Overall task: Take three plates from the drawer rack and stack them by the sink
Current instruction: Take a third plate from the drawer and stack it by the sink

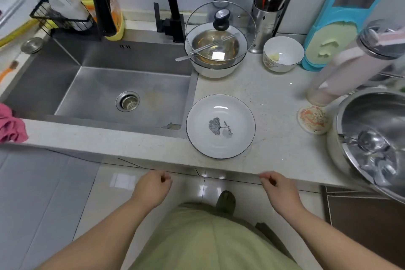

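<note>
Hovering below tabletop [219, 85] edge: left hand [151, 188], right hand [279, 190], each grip loosely curled, empty; plate [220, 126] just beyond, between them.

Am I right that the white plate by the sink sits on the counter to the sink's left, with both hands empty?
Not quite. The head view shows the plate on the counter to the right of the sink. Both the left hand and right hand are empty.
</note>
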